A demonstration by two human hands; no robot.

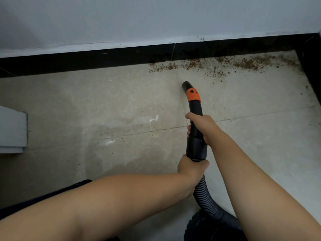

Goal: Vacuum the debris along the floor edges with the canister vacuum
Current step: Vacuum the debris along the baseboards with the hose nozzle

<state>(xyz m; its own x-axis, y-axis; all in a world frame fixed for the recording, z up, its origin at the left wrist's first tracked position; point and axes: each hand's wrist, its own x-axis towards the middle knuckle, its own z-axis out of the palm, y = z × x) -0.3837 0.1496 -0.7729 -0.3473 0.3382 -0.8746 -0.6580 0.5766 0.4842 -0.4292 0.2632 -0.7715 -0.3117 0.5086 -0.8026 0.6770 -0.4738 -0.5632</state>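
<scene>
My right hand (202, 126) wraps the smooth black plastic wand (195, 119), fingers curled round it below its orange collar (193, 95). My left hand (191, 168) clamps the ribbed grey hose (202, 193) where it meets the wand's cuff. I can read no lettering. The open nozzle (185, 84) points far, near but short of the brown crumbly debris (225, 64) strewn along the black baseboard (86, 60) toward the right corner of the glossy beige floor tiles (104, 105).
</scene>
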